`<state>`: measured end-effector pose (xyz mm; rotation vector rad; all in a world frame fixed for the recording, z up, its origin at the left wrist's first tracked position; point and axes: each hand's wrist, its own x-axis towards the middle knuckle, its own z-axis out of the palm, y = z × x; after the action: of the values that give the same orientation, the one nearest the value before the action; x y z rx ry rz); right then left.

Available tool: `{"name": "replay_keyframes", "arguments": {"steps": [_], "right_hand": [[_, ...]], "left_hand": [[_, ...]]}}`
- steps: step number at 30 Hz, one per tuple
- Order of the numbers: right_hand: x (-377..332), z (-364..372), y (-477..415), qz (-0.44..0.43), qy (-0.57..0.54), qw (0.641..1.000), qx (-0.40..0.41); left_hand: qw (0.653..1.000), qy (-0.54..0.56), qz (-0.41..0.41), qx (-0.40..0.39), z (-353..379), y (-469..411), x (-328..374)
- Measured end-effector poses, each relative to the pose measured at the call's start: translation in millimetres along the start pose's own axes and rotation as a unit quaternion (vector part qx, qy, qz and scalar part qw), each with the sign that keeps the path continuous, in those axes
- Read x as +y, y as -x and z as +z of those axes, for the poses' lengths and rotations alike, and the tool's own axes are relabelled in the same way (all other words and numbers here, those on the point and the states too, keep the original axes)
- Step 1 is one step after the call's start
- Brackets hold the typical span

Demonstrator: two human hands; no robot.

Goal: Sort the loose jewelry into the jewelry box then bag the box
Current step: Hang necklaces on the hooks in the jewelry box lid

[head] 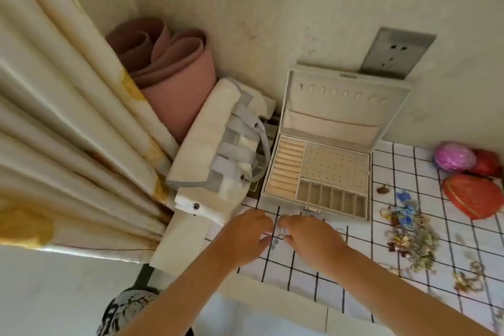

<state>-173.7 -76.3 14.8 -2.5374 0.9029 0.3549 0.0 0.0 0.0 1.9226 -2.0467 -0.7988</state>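
Head view: both hands work over the bench (pixel 300 267) at six o'clock of the open jewelry box (pixel 331 124). The left grip (pixel 245 234) and right grip (pixel 311 240) meet fingertip to fingertip, each seemingly pinched on a small glinting piece (pixel 281 232), probably to untangle it before it goes in. The box's ring rolls, stud board and slots all look bare. The loose jewelry pile (pixel 411 234) lies at four o'clock of the box, and the bag (pixel 218 144) at nine, handy for later.
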Motion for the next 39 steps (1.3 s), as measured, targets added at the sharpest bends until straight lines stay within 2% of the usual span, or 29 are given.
{"name": "replay_keyframes", "arguments": {"steps": [8,11,13,15,19,22,27,30,33,39], "right_hand": [[14,45,-12,-0.030,-0.033,0.995,0.090],[15,49,-12,-0.028,0.026,0.994,0.100],[12,51,-10,-0.026,0.072,0.992,0.103],[7,48,-5,-0.011,0.072,0.993,0.096],[-6,35,13,0.029,-0.048,0.995,0.085],[-12,15,24,0.039,-0.144,0.981,0.127],[-19,-14,42,0.039,-0.216,0.962,0.162],[-20,-26,44,0.041,-0.261,0.949,0.171],[-22,-36,44,0.034,-0.333,0.924,0.186],[-16,-54,48,-0.017,-0.560,0.804,0.201]], "left_hand": [[0.977,-0.003,0.107,0.184,54,-11,-24],[0.974,0.005,0.105,0.201,57,-12,-29],[0.975,0.010,0.091,0.203,59,-9,-27],[0.977,0.025,0.067,0.199,59,-3,-20],[0.982,0.113,-0.002,0.155,51,9,-2],[0.958,0.251,-0.053,0.132,33,13,11],[0.924,0.357,-0.038,0.134,11,24,31],[0.924,0.362,-0.051,0.113,-7,22,37],[0.922,0.379,-0.036,0.068,-28,16,42],[0.939,0.336,0.000,0.073,-65,6,64]]}}
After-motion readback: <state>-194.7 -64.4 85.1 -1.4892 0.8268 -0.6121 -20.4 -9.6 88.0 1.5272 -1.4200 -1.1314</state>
